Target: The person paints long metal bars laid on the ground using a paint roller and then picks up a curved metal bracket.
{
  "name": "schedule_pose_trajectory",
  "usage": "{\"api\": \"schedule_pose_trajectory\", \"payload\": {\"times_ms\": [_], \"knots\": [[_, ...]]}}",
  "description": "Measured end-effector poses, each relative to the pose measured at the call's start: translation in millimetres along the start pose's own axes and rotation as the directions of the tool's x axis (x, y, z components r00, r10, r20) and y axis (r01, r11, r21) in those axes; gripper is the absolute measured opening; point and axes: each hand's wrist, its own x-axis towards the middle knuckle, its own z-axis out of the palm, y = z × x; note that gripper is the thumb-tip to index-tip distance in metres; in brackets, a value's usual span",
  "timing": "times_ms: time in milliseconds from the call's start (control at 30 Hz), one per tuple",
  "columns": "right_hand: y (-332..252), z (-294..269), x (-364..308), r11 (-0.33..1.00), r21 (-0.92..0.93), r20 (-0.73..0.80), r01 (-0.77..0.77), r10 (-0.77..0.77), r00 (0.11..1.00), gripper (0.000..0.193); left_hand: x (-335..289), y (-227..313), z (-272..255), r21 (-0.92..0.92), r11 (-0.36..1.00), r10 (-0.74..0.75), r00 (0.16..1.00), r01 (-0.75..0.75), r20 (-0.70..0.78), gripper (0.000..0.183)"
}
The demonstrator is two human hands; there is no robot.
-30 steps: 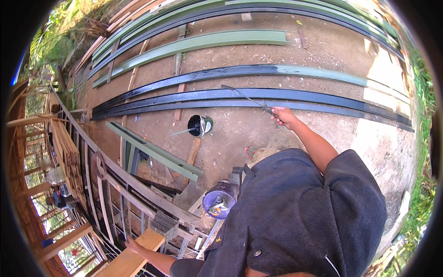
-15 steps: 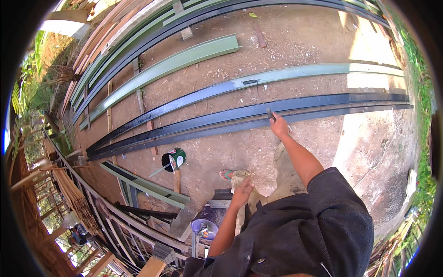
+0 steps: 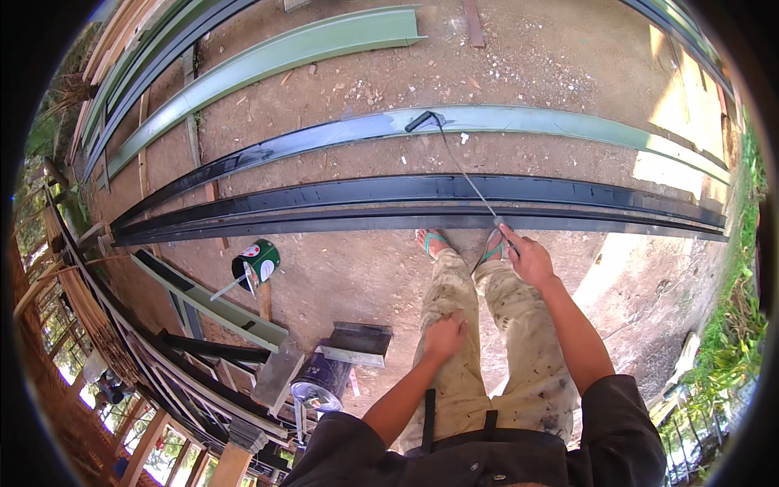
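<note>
My right hand (image 3: 529, 258) is closed round the dark handle of a small paint roller (image 3: 421, 121) with a long thin metal rod. The roller head rests on the upper face of a long steel beam (image 3: 560, 122), pale green to the right of the roller and grey to black to the left. Nearer to me lie two dark-painted beams (image 3: 389, 191), and the rod crosses above them. My left hand (image 3: 445, 335) is curled into a loose fist against my left thigh, nothing visible in it.
A green paint can (image 3: 261, 258) with a stick in it stands left, by a short green beam (image 3: 213, 299). A purple bucket (image 3: 317, 381) is nearer. Another green beam (image 3: 284, 50) lies farther back. My sandalled feet (image 3: 432, 242) stand just before the dark beams.
The view has shifted, showing both legs. The right hand has drawn nearer to me, and the roller has turned and sits slightly farther left. My left hand's loose fingers have curled shut.
</note>
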Motion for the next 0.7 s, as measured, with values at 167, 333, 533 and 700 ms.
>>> {"api": "schedule_pose_trajectory", "payload": {"times_ms": [167,333,533,700], "knots": [[6.7,0.1,51.1,0.981,-0.182,0.032,0.062,-0.057,0.998,0.068,49.5,8.6,-3.7,-0.041,0.997,-0.068,0.998,0.068,0.003,0.041],[-5.3,39.1,101.5,0.963,-0.170,0.003,0.208,-0.210,0.978,0.070,95.7,14.5,-28.3,-0.344,0.939,-0.104,0.945,-0.009,-0.309,0.029],[43.7,30.3,111.0,0.979,-0.045,-0.025,0.198,-0.199,0.980,0.068,238.7,98.4,-89.0,-0.238,0.931,0.025,0.701,-0.275,-0.713,0.025],[127.7,23.3,68.9,0.983,0.075,-0.069,0.165,-0.160,0.985,0.068,397.7,254.9,-88.7,0.103,0.927,0.359,0.775,-0.361,-0.520,0.032]]}}
